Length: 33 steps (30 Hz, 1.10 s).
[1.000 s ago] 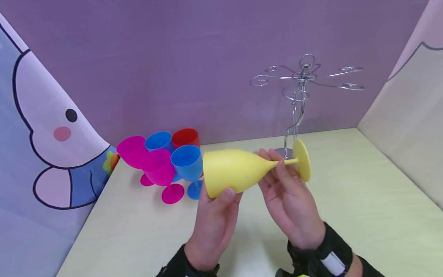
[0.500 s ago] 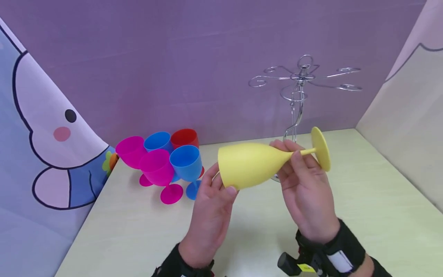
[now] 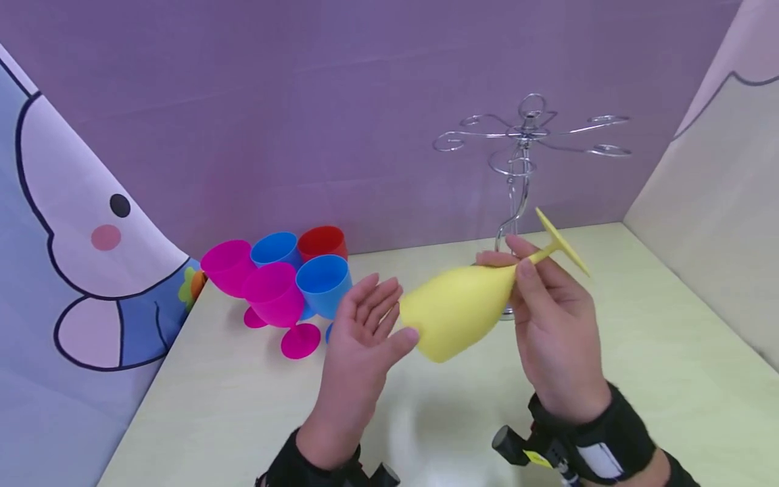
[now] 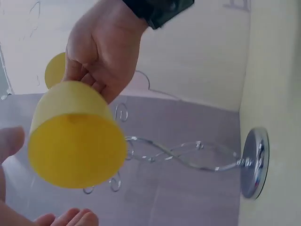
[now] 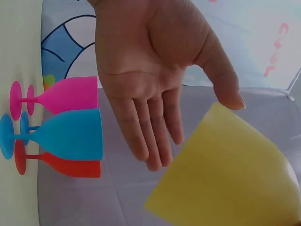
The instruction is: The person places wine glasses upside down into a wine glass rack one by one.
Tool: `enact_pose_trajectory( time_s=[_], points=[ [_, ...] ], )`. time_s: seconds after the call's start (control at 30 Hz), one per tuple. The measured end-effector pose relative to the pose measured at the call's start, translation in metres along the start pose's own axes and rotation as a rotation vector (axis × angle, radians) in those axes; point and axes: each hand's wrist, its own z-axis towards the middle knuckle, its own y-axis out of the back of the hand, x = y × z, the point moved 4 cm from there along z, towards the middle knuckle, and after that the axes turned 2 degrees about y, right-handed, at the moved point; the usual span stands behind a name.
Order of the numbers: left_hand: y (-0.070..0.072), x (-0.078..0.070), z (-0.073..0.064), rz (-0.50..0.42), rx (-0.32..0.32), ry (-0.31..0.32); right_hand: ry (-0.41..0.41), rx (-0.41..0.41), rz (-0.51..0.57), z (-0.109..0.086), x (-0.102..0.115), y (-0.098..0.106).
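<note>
A yellow plastic goblet [image 3: 459, 308] is held in the air, tilted with its mouth down to the left and its foot up to the right. My right hand [image 3: 556, 331] pinches the stem between thumb and fingers. Beside the goblet's rim, my left hand [image 3: 365, 358] is spread with fingers straight and palm up, the thumb right at the rim. The left wrist view looks into the goblet's open mouth [image 4: 77, 150]. In the right wrist view the left palm [image 5: 141, 80] faces the camera, fingers extended near the goblet [image 5: 230, 174].
Pink goblets [image 3: 274, 294], blue goblets [image 3: 324, 284] and a red goblet [image 3: 322, 242] stand upright together at the table's back left. A chrome wire stand [image 3: 523, 142] with looped arms rises behind my right hand. A purple backdrop [image 3: 304, 122] borders the table [image 3: 669, 325].
The yellow goblet has moved right, its foot rising and its mouth dropping. My left hand has let go of the bowl and opened, while my right hand keeps the stem.
</note>
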Motion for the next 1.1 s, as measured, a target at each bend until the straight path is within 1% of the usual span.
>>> enact_pose_trajectory(
  time_s=[0.07, 0.13, 0.2, 0.27, 0.43, 0.57, 0.7, 0.8, 0.87, 1.1],
  points=[
    [0.001, -0.003, -0.001, 0.14, -0.016, -0.026, -0.014, 0.018, -0.071, 0.001, 0.001, -0.001],
    [0.0, -0.005, -0.002, 0.265, -0.01, -0.049, -0.013, 0.034, -0.146, 0.001, 0.001, -0.003],
    [-0.001, -0.005, -0.004, 0.35, 0.014, -0.059, -0.002, 0.057, -0.23, 0.0, 0.002, -0.006],
    [-0.004, -0.004, -0.006, 0.404, 0.054, -0.05, 0.017, 0.091, -0.297, -0.002, 0.004, -0.009],
    [-0.011, 0.0, -0.009, 0.49, 0.162, 0.005, 0.048, 0.19, -0.387, -0.009, 0.008, -0.018],
    [-0.016, 0.005, -0.011, 0.575, 0.238, 0.029, 0.054, 0.23, -0.466, -0.014, 0.008, -0.021],
    [-0.02, 0.008, -0.012, 0.61, 0.303, 0.008, 0.034, 0.259, -0.496, -0.018, 0.005, -0.023],
    [-0.022, 0.009, -0.012, 0.592, 0.341, -0.017, 0.015, 0.281, -0.484, -0.02, 0.003, -0.025],
    [-0.022, 0.01, -0.013, 0.584, 0.345, -0.023, 0.008, 0.288, -0.472, -0.02, 0.003, -0.025],
    [-0.019, 0.008, -0.01, 0.572, 0.319, -0.017, 0.021, 0.275, -0.46, -0.019, 0.004, -0.027]
  ],
)
